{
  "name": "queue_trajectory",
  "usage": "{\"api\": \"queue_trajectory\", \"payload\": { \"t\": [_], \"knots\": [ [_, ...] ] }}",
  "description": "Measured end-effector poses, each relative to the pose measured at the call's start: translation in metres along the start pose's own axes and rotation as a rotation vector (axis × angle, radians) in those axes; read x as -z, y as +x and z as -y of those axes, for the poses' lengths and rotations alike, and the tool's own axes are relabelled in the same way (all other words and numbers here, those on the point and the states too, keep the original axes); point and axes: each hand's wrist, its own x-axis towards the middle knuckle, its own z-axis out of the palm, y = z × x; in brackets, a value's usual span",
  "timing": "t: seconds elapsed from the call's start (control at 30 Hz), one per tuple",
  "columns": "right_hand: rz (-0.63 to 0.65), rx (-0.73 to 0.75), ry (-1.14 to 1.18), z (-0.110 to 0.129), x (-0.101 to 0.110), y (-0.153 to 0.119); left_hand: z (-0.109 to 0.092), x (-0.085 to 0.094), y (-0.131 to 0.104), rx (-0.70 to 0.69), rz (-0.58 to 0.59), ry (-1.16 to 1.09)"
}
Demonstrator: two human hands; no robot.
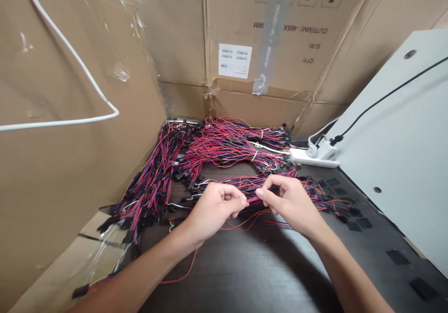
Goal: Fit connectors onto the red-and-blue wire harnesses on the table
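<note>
The left hand (219,208) and the right hand (287,198) face each other above the desk (252,266), fingertips near but apart. On each, the thumb and fingers are drawn together in a narrow pinch; whether a thin strand lies between them cannot be told at this size.

Directly behind and below both hands, the near wire bundle (251,192) lies across the desk, with red, blue and black strands and black connectors toward its ends. A loose orange wire (191,266) curves out beside the left forearm.

Farther back, the central wire bundle (224,149) carries white ties. To its left, the side wire bundle (154,177) slopes toward the front beside the left cardboard wall (105,93).

At right rear, a white power strip (315,158) has plugs inserted, one on a black cable (388,89) crossing in front of a white panel (402,126). The rear cardboard wall (234,19) bears a barcode label (235,61) and a strip of grey tape (269,38).
</note>
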Motion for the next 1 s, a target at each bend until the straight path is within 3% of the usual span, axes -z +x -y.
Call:
{"api": "queue_trajectory", "payload": {
  "t": [0.23, 0.6, 0.83, 1.0],
  "knots": [
    [-0.07, 0.07, 0.005, 0.0027, -0.001, -0.0007, 0.0041, 0.0009, 0.0013, -0.066, -0.016, 0.082],
    [0.053, -0.063, 0.178, 0.001, -0.003, -0.0022, 0.005, 0.0038, 0.0013, -0.147, -0.034, 0.165],
    [0.164, -0.136, 0.308, 0.0004, -0.0009, -0.0018, 0.0036, 0.0047, 0.0014, -0.024, 0.097, 0.005],
    [0.243, -0.174, 0.452, -0.0037, -0.0018, -0.0017, 0.0044, 0.0069, 0.0031, -0.029, 0.163, -0.111]
  ]
}}
